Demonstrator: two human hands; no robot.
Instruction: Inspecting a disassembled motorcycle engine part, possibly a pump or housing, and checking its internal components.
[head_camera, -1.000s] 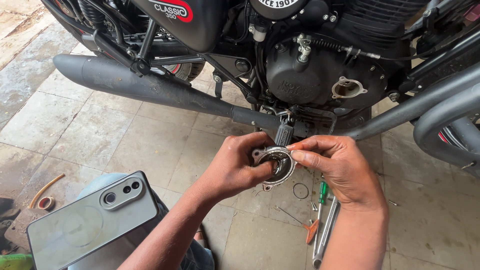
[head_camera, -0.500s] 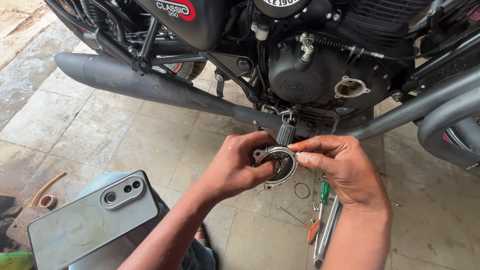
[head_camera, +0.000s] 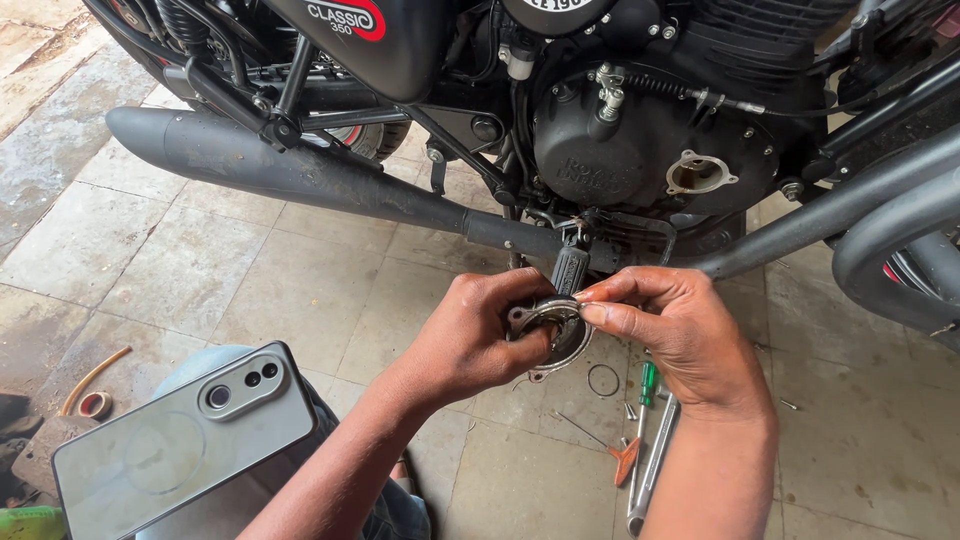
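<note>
Both hands hold a small round metal cover with bolt ears (head_camera: 553, 332) just below a black motorcycle engine (head_camera: 640, 140). My left hand (head_camera: 478, 335) cups it from the left, thumb over its upper edge. My right hand (head_camera: 680, 335) pinches its top right rim with thumb and forefinger. On the engine case above, a round open port with a pale flange (head_camera: 698, 174) is uncovered. A black footpeg (head_camera: 570, 265) hangs right behind the cover.
A long black exhaust pipe (head_camera: 300, 170) runs across the left. On the tiled floor lie a thin ring (head_camera: 603, 380), a green-handled screwdriver (head_camera: 646, 385), a metal wrench (head_camera: 652, 470) and an orange-handled tool (head_camera: 625, 458). A grey phone (head_camera: 185, 440) rests on my knee.
The hands and the cover have barely shifted; the view moved slightly. The right thumb and forefinger stay on the rim.
</note>
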